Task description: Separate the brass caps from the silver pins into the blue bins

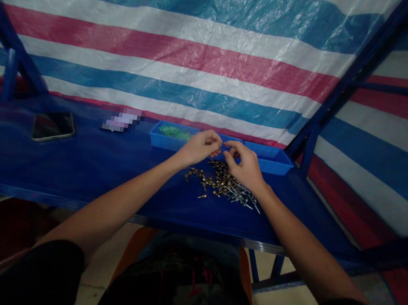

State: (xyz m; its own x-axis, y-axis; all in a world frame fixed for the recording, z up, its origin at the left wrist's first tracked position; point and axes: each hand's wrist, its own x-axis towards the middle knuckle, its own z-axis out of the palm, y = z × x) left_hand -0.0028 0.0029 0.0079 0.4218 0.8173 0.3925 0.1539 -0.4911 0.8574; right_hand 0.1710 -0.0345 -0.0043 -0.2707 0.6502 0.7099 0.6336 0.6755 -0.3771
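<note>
My left hand (201,148) and my right hand (242,163) face each other above the table, fingertips nearly meeting. Each one pinches, and between them I see only a thin sliver too small to name. Below lies a heap of small brass-coloured fittings (224,174) mixed with long silver screws or pins (241,195). A few brass pieces have strayed to the left of the heap. Behind my hands stands a blue tray (157,139) holding something green and filmy (176,132). The blue tray on the right (275,162) is partly covered by my right hand.
On the blue table (106,172) a dark phone (54,126) lies at the left, with a blurred-out pale item (123,120) beyond it. Striped plastic sheeting (185,54) hangs behind. Blue metal posts (309,150) frame the sides.
</note>
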